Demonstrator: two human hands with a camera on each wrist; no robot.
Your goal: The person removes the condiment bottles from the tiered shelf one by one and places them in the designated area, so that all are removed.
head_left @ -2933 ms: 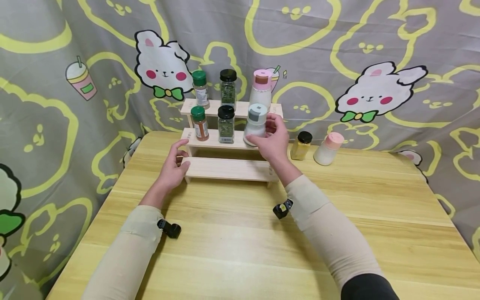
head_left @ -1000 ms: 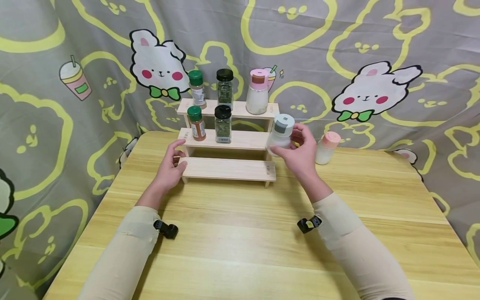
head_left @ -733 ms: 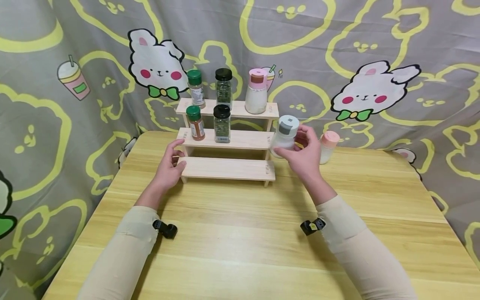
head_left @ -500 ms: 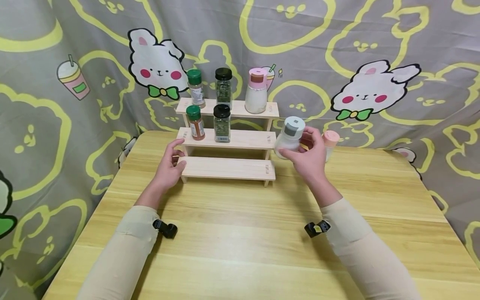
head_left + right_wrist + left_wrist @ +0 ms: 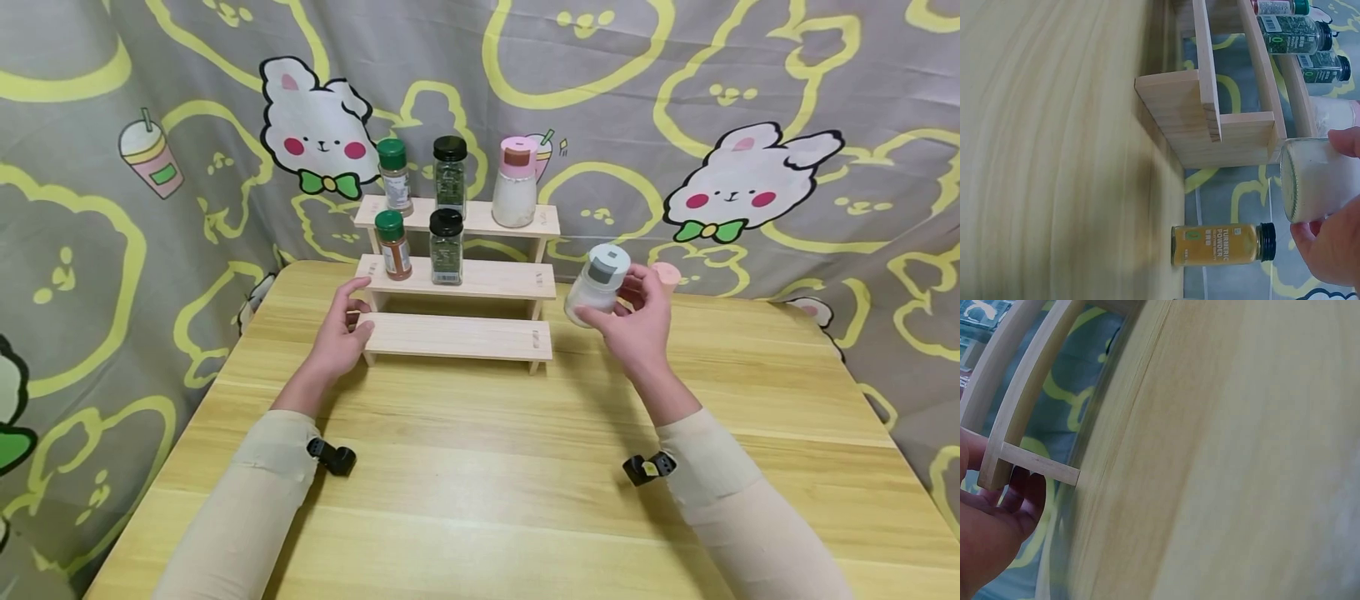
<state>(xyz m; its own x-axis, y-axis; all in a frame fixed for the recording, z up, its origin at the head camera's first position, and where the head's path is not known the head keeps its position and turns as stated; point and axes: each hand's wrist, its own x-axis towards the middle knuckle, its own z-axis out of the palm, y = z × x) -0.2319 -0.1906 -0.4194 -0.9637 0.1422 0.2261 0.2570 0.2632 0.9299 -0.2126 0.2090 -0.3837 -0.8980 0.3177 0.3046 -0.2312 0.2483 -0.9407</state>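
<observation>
My right hand [image 5: 637,325] holds a glass shaker with a grey-blue cap [image 5: 597,285] and white contents, raised over the table to the right of a wooden three-step rack [image 5: 457,337]. Its bottom hangs clear of the table in the right wrist view. My left hand [image 5: 341,332] grips the left end of the rack's lowest step, thumb in front. The middle step bears a green-lidded jar [image 5: 393,246] and a black-lidded herb jar [image 5: 447,248]. On the top step stand another green-lidded jar [image 5: 396,179], a black-lidded jar [image 5: 450,175] and a pink-capped shaker [image 5: 514,196].
A turmeric powder jar [image 5: 1216,244] with a black lid stands on the table right of the rack; my right hand and its shaker hide it in the head view. Behind that hand a pink-capped shaker [image 5: 667,275] shows partly. A patterned curtain [image 5: 622,108] hangs behind.
My right hand has lifted the grey-capped shaker off the right end of the middle step and carried it rightward. My left hand stays at the rack.
</observation>
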